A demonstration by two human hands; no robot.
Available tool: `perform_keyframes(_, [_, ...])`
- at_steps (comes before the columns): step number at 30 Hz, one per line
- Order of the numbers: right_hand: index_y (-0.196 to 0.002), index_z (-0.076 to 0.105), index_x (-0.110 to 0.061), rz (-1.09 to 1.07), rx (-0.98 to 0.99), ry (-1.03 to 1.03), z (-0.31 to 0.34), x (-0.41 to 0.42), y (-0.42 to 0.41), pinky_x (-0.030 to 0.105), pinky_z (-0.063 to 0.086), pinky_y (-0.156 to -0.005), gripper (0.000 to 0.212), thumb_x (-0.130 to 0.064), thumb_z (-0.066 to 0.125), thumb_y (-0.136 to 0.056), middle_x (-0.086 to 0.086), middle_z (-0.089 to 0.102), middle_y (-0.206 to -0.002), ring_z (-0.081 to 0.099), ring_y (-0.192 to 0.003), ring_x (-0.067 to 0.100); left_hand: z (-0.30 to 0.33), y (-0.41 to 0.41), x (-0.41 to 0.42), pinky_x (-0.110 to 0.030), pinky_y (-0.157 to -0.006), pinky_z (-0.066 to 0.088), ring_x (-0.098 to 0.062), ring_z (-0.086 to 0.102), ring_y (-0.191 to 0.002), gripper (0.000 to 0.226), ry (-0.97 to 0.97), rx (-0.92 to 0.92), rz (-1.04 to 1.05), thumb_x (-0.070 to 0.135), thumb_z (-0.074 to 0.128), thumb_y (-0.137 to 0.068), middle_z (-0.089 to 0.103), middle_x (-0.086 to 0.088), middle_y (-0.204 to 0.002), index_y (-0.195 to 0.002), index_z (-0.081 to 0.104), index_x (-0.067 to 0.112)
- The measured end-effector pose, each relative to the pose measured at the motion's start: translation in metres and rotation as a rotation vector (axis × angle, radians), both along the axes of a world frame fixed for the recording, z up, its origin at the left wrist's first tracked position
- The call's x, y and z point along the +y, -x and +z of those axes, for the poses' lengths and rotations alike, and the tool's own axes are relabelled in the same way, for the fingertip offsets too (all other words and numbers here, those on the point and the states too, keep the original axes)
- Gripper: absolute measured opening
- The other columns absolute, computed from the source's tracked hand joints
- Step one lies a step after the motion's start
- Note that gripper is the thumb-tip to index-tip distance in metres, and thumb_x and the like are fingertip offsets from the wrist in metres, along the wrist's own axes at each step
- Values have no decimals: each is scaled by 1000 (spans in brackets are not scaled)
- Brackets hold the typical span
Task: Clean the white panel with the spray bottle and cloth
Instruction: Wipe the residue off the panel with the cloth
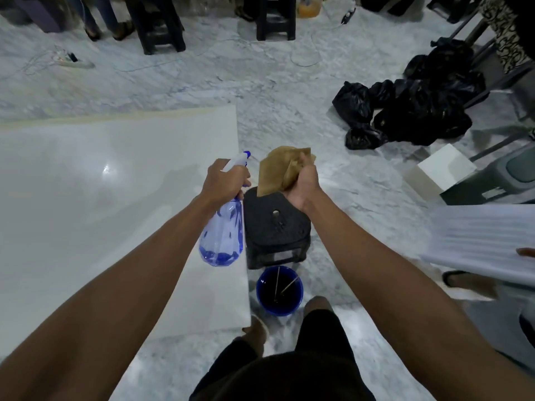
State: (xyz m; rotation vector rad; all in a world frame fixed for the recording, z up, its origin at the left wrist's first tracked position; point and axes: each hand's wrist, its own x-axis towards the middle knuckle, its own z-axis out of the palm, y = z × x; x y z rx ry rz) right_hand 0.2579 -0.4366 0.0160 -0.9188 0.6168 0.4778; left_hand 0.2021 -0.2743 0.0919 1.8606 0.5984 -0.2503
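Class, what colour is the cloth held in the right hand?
Tan brown. The cloth, gripped by the right hand, shows in the head view.

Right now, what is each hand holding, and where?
The left hand grips the spray bottle at its neck; the right hand clutches the brown cloth by one bunched edge.

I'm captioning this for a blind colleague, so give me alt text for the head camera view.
Seen from above, a person's left hand grips a blue spray bottle while the right hand holds a tan cloth. A white panel lies on the marble floor to the left; a black stool and blue bucket sit below the hands.
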Motion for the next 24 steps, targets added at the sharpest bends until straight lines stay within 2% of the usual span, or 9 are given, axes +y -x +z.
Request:
perform_keyframes(5, [-136,56,-11,97,-14,133,-40,1,-46,45,45,-110,59,-56,35,-104,13,64,-130,61,-120,24,-14,-51,5,-26,-49,48,-16,55,-42,42,3,30,34,39,53,-95,69,-9,-79,-70,62,6])
perform_keyframes(9, [-117,63,-15,183,23,109,-60,15,-96,44,47,-107,53,-55,31,-105,10,67,-119,63,-115,25,-26,-92,6,-26,-49,48,-18,55,-42,39,15,46,157,35,54,-96,70,-9,-79,-71,63,6])
perform_keyframes(13, [-138,54,-10,318,-38,234,-62,39,-156,41,40,-113,61,-55,29,-105,10,60,-135,57,-122,25,-28,-130,3,-29,-54,49,-23,55,-43,35,17,71,231,38,55,-82,68,-10,-77,-68,61,6])
perform_keyframes(16, [-144,46,-13,337,-185,362,-50,68,-201,28,37,-103,58,-53,30,-105,2,57,-128,54,-114,18,-28,-159,12,-37,-62,50,-20,52,-38,32,11,65,271,32,52,-79,71,-14,-80,-71,62,3])
perform_keyframes(18, [-128,54,-15,256,-383,503,-50,97,-228,35,47,-94,49,-52,37,-101,8,63,-117,60,-102,26,-30,-178,23,-36,-62,52,-17,49,-35,28,-1,36,293,25,51,-86,72,-19,-86,-72,62,3])
perform_keyframes(20, [-110,58,-12,262,-576,679,-68,129,-251,51,51,-90,51,-55,36,-93,15,64,-105,62,-97,33,-33,-196,39,-35,-63,54,-15,49,-34,28,-40,1,307,22,49,-91,73,-19,-88,-72,62,6])
perform_keyframes(21, [-118,59,-9,341,-660,799,-81,146,-260,54,46,-97,54,-52,36,-95,18,63,-115,60,-108,36,-34,-203,48,-36,-64,54,-14,49,-34,29,-64,-21,313,21,49,-93,73,-17,-87,-72,62,6])
perform_keyframes(23, [-144,46,-4,577,-806,1153,-122,180,-268,55,23,-117,58,-42,37,-101,26,47,-145,39,-138,43,-37,-211,65,-38,-64,55,-14,49,-33,34,-94,-66,322,21,48,-97,72,-16,-85,-68,60,7])
perform_keyframes(24, [-146,44,-2,650,-863,1319,-137,191,-266,55,17,-119,59,-41,37,-102,30,41,-149,32,-143,47,-39,-213,72,-38,-64,55,-14,48,-32,36,-105,-78,320,22,48,-98,71,-16,-85,-67,59,7])
